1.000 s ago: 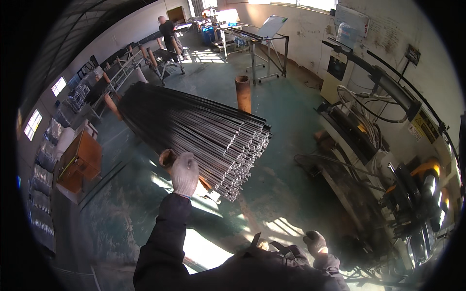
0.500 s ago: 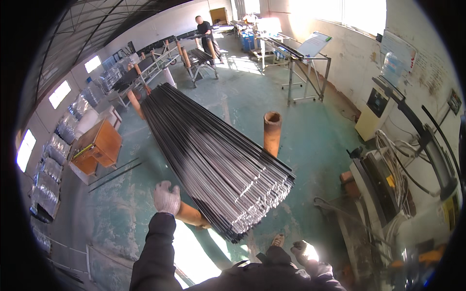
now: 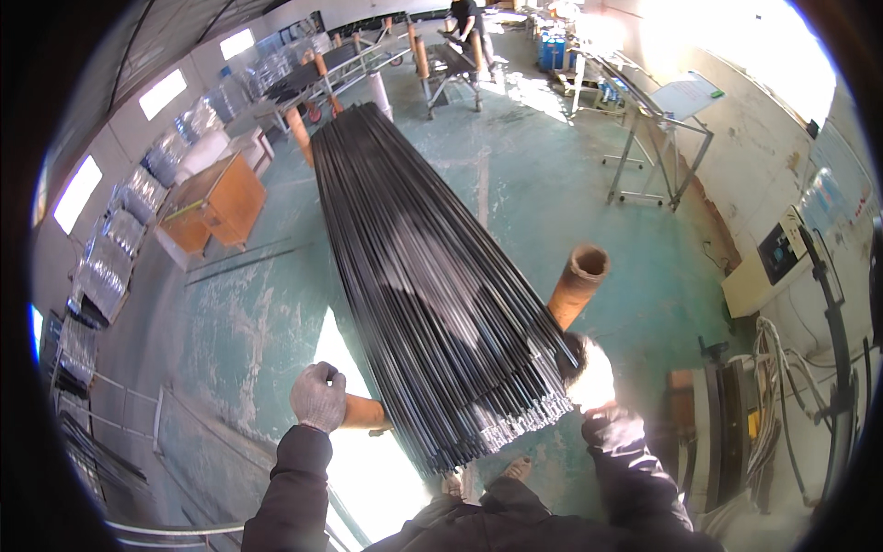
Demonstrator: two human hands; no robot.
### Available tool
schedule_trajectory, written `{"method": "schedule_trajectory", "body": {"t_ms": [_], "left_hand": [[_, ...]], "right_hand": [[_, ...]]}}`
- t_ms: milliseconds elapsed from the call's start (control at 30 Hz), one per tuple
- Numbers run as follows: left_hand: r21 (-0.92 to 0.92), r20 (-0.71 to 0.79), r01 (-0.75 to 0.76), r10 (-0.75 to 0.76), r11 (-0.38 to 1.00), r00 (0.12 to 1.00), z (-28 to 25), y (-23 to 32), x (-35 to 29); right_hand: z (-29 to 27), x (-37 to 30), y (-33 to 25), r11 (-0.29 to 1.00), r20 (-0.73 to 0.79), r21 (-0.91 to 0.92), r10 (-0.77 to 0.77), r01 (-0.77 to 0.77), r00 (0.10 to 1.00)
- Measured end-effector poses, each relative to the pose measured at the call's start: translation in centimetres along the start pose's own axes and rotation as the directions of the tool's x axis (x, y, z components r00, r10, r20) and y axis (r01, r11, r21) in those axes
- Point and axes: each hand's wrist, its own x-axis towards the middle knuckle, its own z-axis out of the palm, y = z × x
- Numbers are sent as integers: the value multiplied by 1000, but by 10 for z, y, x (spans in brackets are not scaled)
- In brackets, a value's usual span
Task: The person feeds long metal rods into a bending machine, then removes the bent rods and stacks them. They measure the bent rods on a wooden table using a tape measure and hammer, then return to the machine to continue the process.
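A long bundle of thin black rods [image 3: 423, 276] stretches away in front of me, its pale cut ends nearest. To the left of its near end, my gloved left hand [image 3: 318, 397] has its fingers curled in, beside an orange-brown tube post [image 3: 366, 413]; I see nothing in its fingers. My gloved right hand [image 3: 593, 373] is at the bundle's right near corner, close to or touching the rod ends. Glare and shadow hide how its fingers lie. Another orange-brown tube post [image 3: 579, 281] rises just beyond that hand.
A wooden cabinet [image 3: 216, 207] stands at the left, near wrapped bundles along the wall. Far back, a person in dark clothes [image 3: 467, 23] works by a rack. A metal frame with a whiteboard [image 3: 685, 97] is at the right, machinery with hoses [image 3: 768, 405] nearer.
My right hand has risen from beside my body to the bundle's right near corner. My left hand stays beside the left post, fingers more curled. My view has turned and moved closer.
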Motion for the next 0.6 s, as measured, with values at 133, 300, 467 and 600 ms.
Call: {"method": "schedule_trajectory", "body": {"t_ms": [133, 300, 467, 600], "left_hand": [[32, -26, -36, 36, 999, 999, 2, -2, 2], [-3, -46, -58, 58, 998, 997, 5, -6, 4], [-82, 18, 3, -1, 997, 1000, 4, -5, 3], [-7, 34, 36, -36, 999, 999, 2, -2, 3]], "right_hand": [[29, 84, -27, 920, -455, -272, -380, 281, 805], [31, 150, -23, 887, -305, -461, -155, -3, 940], [52, 100, -16, 895, -418, -382, -391, 232, 820], [80, 61, -15, 953, -108, -208, -245, 219, 964]]}}
